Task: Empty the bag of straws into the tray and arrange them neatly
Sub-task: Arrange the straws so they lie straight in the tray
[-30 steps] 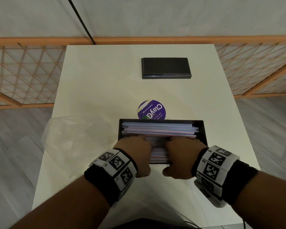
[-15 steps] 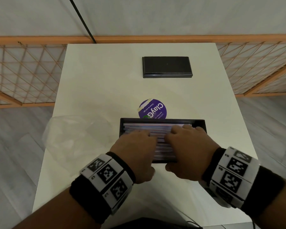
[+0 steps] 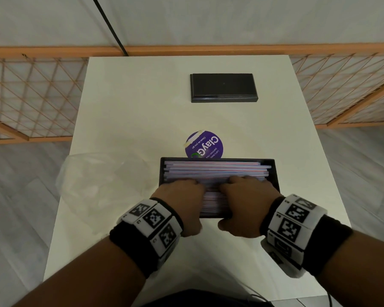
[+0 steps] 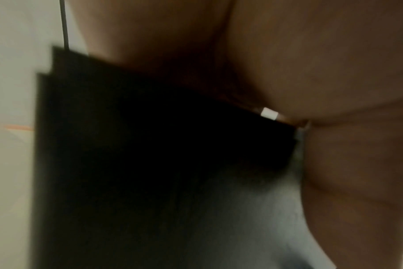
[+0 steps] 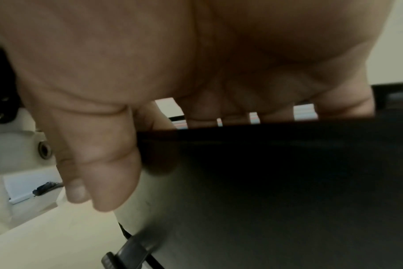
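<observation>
with the straws [image 3: 217, 171] already lying lengthwise in the black tray [image 3: 275, 173], both hands rest on the pile, left hand [image 3: 180, 196] and right hand [image 3: 251, 196] with fingers bent over the straws, seemingly to level them; the emptied plastic bag [image 3: 102, 178] lies just left.

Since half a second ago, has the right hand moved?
Yes. The right hand has pulled back toward the person: its fingertips sat near the tray's far wall, and now rest mid-tray on the straws.
</observation>
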